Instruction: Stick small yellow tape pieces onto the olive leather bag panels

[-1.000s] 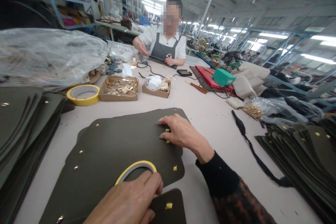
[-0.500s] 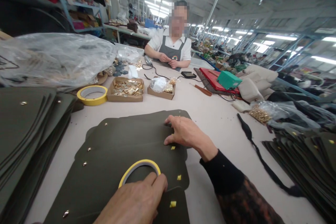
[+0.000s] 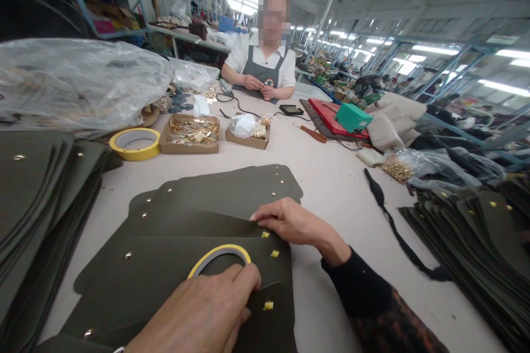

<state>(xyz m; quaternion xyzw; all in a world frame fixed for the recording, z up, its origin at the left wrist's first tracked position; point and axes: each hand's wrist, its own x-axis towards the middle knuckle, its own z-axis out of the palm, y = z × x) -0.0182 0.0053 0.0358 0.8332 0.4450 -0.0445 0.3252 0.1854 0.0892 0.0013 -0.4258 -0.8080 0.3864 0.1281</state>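
Observation:
My left hand (image 3: 202, 306) is closed on a roll of yellow tape (image 3: 218, 251), standing tilted over overlapping dark olive panels (image 3: 182, 262). Beyond it, my right hand (image 3: 296, 223) pinches one olive panel (image 3: 199, 222) near its right end, where the sheet bulges up slightly. The undersides of both hands' fingers are partly hidden. Small yellow tape pieces (image 3: 274, 253) stick along the panels' right side, one close below my right fingers. Gold studs (image 3: 128, 256) dot the panels' left and far corners.
Stacks of olive panels lie at left (image 3: 25, 204) and right (image 3: 459, 231). Another yellow tape roll (image 3: 135, 154) sits beside a cardboard box of gold hardware (image 3: 190, 148) and a smaller box (image 3: 247, 140). A black strap (image 3: 397, 226) lies at right. A co-worker (image 3: 265, 69) is across the table.
My right hand has moved slightly nearer and its spread fingers have closed on a panel edge. The overlapping panels have shifted. My left hand keeps the tape roll in nearly the same place.

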